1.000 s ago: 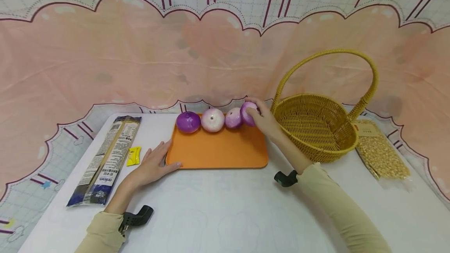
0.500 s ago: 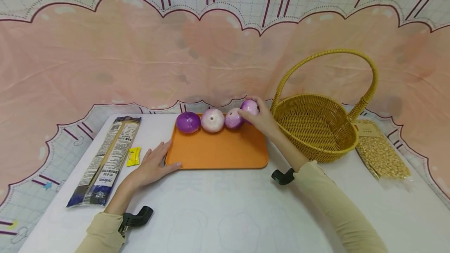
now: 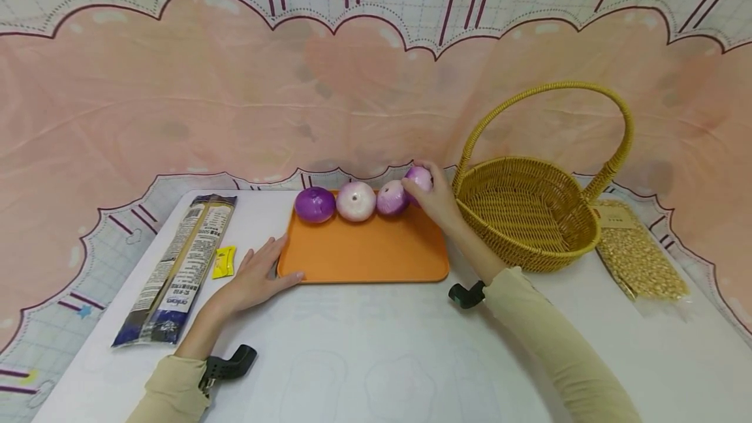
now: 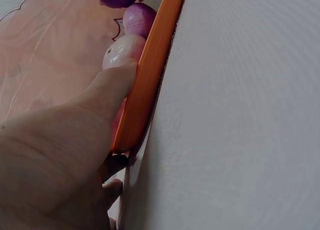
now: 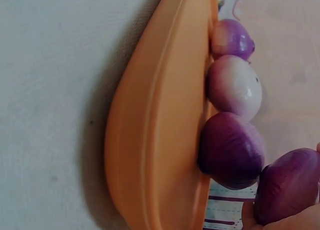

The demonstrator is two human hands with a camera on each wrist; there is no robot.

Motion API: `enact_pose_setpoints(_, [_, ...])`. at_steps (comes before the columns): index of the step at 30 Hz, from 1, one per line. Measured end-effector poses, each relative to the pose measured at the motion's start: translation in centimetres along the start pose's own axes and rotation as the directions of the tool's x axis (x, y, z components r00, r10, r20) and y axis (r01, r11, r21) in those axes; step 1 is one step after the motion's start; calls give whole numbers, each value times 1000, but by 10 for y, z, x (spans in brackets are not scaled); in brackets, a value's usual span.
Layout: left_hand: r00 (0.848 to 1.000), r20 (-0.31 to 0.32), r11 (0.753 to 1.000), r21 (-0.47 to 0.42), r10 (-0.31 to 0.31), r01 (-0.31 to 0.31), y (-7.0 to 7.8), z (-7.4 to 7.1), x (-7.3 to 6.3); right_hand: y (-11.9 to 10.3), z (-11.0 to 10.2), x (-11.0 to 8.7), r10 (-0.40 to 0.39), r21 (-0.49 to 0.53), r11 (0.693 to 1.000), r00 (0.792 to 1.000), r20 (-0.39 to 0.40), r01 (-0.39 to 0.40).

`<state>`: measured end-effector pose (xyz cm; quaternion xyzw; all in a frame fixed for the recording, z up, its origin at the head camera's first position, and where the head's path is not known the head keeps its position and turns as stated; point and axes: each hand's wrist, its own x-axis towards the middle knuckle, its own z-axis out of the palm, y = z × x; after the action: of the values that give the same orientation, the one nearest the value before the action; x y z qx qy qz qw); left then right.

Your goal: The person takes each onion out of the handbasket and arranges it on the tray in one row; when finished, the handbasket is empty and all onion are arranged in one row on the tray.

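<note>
My right hand [image 3: 439, 200] grips a purple onion [image 3: 420, 178] at the far right end of the orange tray [image 3: 364, 253]. In the right wrist view, this held onion [image 5: 287, 185] is raised off the tray, close against the neighbouring onion [image 5: 232, 150]. Along the tray's back side sit a dark purple onion [image 3: 314, 204], a pale onion [image 3: 355, 202] and a pinkish-purple onion [image 3: 391, 198] in a row. My left hand [image 3: 256, 276] rests at the tray's left front corner, fingers spread along the side and thumb on the front rim.
A wicker basket [image 3: 529, 214] with a tall handle stands right of the tray. Beyond it lies a bag of pale yellow kernels [image 3: 640, 256]. To the left are a long blue-ended packet [image 3: 176, 273] and a small yellow sachet [image 3: 223, 262]. A patterned cloth [image 3: 376, 103] hangs behind the table.
My right hand turns a little around the held onion, and its forearm shifts slightly left. The left hand, tray and other onions stay where they were.
</note>
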<state>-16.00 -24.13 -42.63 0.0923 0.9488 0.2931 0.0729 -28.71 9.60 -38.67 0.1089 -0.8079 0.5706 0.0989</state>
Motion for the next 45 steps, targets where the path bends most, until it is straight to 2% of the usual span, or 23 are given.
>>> enact_pose_setpoints(8, [1000,4,1000,3,0,0,-1,1,0,8,7,6,-15,-17,1000,995,-103,13])
enact_pose_setpoints(12, [1000,4,1000,2,-2,2,-1,1,1,10,11,6,10,-2,1000,987,-159,-10])
enact_pose_setpoints(17, [1000,9,1000,-3,-7,7,-1,1,1,14,12,5,48,8,999,981,-187,-47])
enact_pose_setpoints(27, [1000,12,1000,1,-4,4,-1,0,1,18,15,6,81,-104,990,981,-174,-100])
enact_pose_setpoints(34, [1000,9,1000,1,1,-1,-2,-1,1,23,18,7,120,-77,988,981,-150,-132])
enact_pose_setpoints(45, [1000,4,1000,4,4,-4,-2,1,1,26,17,6,156,-142,974,979,-134,-175])
